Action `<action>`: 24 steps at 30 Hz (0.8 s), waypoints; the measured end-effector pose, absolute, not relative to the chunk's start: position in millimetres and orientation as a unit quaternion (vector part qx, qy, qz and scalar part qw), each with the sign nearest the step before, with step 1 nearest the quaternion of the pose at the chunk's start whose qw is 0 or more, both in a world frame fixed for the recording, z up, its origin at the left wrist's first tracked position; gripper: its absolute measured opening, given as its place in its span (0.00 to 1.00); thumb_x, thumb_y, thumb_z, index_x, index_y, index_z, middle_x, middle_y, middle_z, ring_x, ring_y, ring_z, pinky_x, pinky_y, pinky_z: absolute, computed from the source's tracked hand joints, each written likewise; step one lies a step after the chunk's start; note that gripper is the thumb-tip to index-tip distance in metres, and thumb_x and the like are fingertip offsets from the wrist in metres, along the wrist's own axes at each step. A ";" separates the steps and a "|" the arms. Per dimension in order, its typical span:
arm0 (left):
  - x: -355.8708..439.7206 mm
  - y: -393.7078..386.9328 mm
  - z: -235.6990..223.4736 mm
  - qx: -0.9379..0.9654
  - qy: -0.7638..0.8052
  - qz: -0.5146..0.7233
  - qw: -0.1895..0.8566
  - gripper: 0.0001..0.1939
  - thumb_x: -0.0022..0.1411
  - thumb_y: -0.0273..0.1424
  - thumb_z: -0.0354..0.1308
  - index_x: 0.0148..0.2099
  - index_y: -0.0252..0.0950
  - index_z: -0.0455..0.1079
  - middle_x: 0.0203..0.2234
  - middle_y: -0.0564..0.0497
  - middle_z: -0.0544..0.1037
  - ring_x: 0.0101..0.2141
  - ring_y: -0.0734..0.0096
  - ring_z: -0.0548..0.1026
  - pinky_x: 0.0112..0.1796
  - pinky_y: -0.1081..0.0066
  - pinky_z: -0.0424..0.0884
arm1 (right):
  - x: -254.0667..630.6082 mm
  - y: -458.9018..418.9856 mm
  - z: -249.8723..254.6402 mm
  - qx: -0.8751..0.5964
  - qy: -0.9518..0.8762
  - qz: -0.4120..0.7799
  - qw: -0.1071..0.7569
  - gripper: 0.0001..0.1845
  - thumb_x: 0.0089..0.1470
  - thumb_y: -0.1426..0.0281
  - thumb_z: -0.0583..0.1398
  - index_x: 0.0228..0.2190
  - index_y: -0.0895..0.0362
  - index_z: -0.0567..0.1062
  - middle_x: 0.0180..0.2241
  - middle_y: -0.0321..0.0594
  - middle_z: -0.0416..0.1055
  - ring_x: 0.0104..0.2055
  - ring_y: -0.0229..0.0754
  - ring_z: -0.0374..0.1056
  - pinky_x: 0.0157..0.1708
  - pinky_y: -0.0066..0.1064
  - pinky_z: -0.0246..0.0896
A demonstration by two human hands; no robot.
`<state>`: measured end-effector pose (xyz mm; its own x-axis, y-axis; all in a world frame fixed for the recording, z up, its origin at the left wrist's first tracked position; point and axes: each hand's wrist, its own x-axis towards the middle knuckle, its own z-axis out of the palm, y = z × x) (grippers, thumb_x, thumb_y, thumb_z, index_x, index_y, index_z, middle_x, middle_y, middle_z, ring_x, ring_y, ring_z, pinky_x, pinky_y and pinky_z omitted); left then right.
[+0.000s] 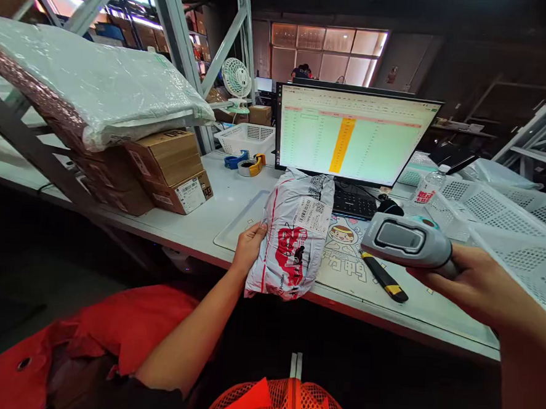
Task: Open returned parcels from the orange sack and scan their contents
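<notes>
My left hand (250, 246) grips the left edge of a white plastic mailer bag (270, 254) with red print and a barcode label near its top right. The bag is tilted up over the desk's front edge, in front of the monitor. In my right hand (472, 278) is a grey barcode scanner (407, 240), held to the right of the bag with its head pointing left. Under the scanner a black and yellow utility knife (384, 278) lies on the printed desk mat (343, 273).
Behind the bag stand a monitor (360, 133) and a keyboard (354, 203). Brown boxes (171, 170) and a large wrapped parcel (104, 83) are on the left. A tape dispenser (251, 166) lies beyond. White baskets (499, 209) and a bottle (429, 186) fill the right.
</notes>
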<state>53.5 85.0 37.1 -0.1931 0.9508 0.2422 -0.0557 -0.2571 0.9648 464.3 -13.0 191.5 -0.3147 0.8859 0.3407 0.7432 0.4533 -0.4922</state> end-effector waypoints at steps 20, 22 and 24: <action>-12.5 119.8 13.6 0.556 0.575 0.519 0.301 0.27 0.50 0.59 0.57 0.24 0.38 0.71 0.17 0.54 0.71 0.25 0.66 0.68 0.29 0.70 0.63 | 502.1 122.5 40.0 -0.779 -0.622 -0.009 0.076 0.33 0.67 0.60 0.54 0.66 0.65 0.66 0.54 0.62 0.76 0.54 0.62 0.75 0.49 0.46 0.68; -16.2 123.4 8.1 0.561 0.589 0.503 0.292 0.27 0.50 0.59 0.56 0.24 0.39 0.71 0.17 0.54 0.71 0.25 0.66 0.68 0.29 0.70 0.62 | 508.0 126.0 29.3 -0.789 -0.611 -0.007 0.064 0.34 0.66 0.60 0.55 0.67 0.66 0.63 0.54 0.64 0.76 0.53 0.62 0.75 0.50 0.48 0.68; -16.3 126.2 2.6 0.566 0.595 0.491 0.291 0.27 0.51 0.59 0.55 0.24 0.39 0.70 0.19 0.52 0.74 0.26 0.63 0.71 0.30 0.70 0.64 | 504.8 128.4 33.7 -0.795 -0.602 -0.024 0.070 0.34 0.66 0.59 0.55 0.66 0.66 0.64 0.54 0.65 0.75 0.54 0.64 0.74 0.52 0.50 0.67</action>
<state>-16.3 126.2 2.6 -0.1908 0.9591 0.2090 0.3880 -0.1219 0.9136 504.8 128.4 33.7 0.2748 0.9536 0.1231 0.9604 -0.2661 -0.0825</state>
